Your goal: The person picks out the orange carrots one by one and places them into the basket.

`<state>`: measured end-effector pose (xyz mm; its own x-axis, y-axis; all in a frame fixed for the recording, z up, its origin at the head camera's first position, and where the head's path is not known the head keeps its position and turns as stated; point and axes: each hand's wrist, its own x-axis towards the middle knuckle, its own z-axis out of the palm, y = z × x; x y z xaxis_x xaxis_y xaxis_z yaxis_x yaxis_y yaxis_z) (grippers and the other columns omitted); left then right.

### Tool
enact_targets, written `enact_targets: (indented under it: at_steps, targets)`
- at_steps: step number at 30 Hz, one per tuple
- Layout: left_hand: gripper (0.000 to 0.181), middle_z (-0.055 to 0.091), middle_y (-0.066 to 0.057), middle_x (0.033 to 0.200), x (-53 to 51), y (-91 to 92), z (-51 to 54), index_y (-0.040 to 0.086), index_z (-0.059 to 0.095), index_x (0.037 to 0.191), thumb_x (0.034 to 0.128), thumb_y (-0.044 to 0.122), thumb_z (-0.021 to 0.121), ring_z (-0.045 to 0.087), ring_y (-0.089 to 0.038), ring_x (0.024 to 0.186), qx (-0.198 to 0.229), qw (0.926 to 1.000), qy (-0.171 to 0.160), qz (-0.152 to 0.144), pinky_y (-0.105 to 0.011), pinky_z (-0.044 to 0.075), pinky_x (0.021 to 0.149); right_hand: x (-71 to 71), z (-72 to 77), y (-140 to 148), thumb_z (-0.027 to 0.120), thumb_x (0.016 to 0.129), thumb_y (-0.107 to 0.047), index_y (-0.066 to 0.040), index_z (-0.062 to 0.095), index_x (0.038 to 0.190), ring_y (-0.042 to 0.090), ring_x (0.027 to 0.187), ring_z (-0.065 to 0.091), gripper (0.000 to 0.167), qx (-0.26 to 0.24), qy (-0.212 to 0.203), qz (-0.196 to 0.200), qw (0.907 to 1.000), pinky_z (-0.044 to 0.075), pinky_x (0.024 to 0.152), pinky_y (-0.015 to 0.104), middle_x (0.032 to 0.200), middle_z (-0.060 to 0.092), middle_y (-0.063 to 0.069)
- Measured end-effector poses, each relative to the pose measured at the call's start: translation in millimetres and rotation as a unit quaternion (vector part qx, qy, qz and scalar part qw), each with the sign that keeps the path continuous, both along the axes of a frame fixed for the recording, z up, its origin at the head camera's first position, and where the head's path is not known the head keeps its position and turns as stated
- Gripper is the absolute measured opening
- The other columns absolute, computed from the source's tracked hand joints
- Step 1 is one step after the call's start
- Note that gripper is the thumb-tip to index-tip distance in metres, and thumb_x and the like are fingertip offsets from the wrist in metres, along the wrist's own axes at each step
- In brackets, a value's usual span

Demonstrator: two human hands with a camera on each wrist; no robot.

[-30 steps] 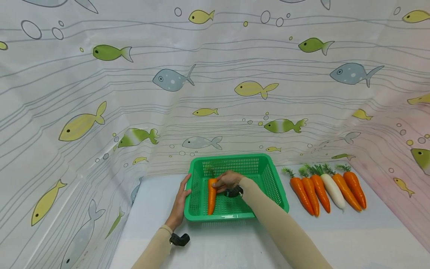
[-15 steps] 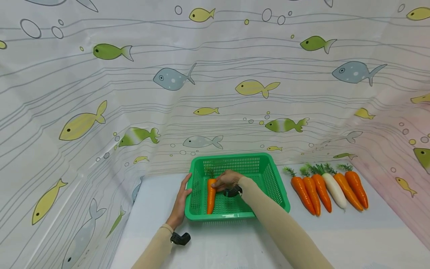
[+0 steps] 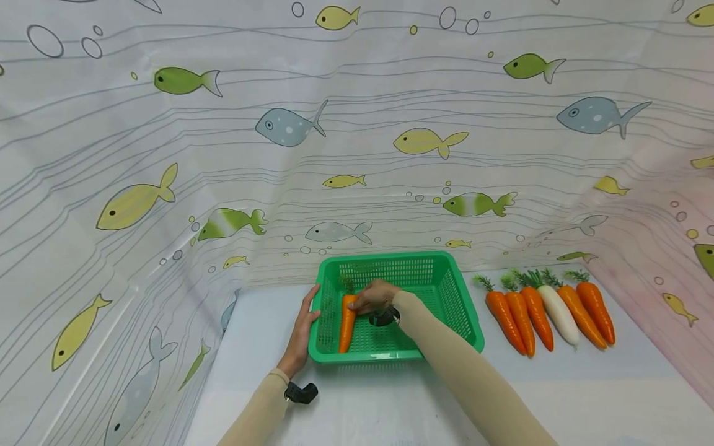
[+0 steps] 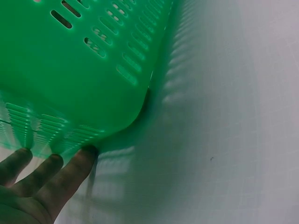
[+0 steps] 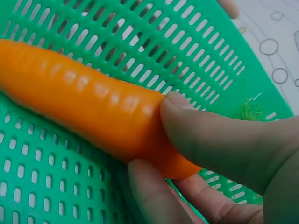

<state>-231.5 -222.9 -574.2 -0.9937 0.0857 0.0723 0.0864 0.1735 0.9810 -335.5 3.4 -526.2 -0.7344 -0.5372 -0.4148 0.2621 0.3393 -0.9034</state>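
Right hand (image 3: 375,297) pinches a carrot (image 3: 347,327) in the mid-frame green basket (image 3: 385,357), left hand (image 3: 300,336) straight-fingered against it. Looks like placing; next probably wants a gentle let-go.

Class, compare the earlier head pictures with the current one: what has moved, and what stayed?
The carrot in the green basket has shifted slightly toward its left wall, tip swinging left, and the right hand has moved with it. Nothing was newly gripped or released: the right hand still holds that carrot, the left hand still touches the basket's left side. The white radish and five carrots outside lie as before.
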Motion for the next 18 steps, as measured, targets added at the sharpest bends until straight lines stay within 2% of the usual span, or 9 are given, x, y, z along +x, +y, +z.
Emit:
enact_targets:
  at_steps: [6, 13, 18]
  targets:
    - [0.060, 0.008, 0.000, 0.180, -0.4, 0.2, 0.4, 0.039, 0.018, 0.170, 0.1112, 0.028, 0.025, 0.007, -0.034, 0.166, 0.002, 1.0000, -0.003, 0.001, -0.069, 0.005, 0.129, 1.9, 0.0, -4.2, 0.079, 0.095, -0.010, 0.010, 0.073, 0.121, 0.030, 0.105, 0.078, 0.033, 0.031, 0.022, -0.006, 0.9993, 0.060, 0.100, 0.044, 0.116, 0.076, 0.021]
    - [0.060, 0.007, 0.001, 0.180, -0.8, 0.4, 1.1, 0.039, 0.019, 0.170, 0.1110, 0.028, 0.025, 0.007, -0.034, 0.166, 0.002, 1.0000, -0.007, 0.002, -0.069, 0.005, 0.129, 3.4, 4.0, -3.7, 0.079, 0.094, -0.008, 0.015, 0.068, 0.125, 0.033, 0.107, 0.077, 0.039, 0.025, 0.019, 0.002, 0.9995, 0.059, 0.101, 0.046, 0.117, 0.075, 0.024]
    - [0.060, 0.007, 0.000, 0.180, -0.9, 0.4, 1.1, 0.038, 0.018, 0.170, 0.1111, 0.028, 0.025, 0.006, -0.034, 0.166, 0.002, 1.0000, -0.007, 0.001, -0.069, 0.005, 0.129, 4.6, 5.4, -3.1, 0.079, 0.095, -0.009, 0.013, 0.069, 0.124, 0.034, 0.107, 0.077, 0.038, 0.035, 0.025, 0.005, 0.9991, 0.060, 0.099, 0.045, 0.115, 0.076, 0.023]
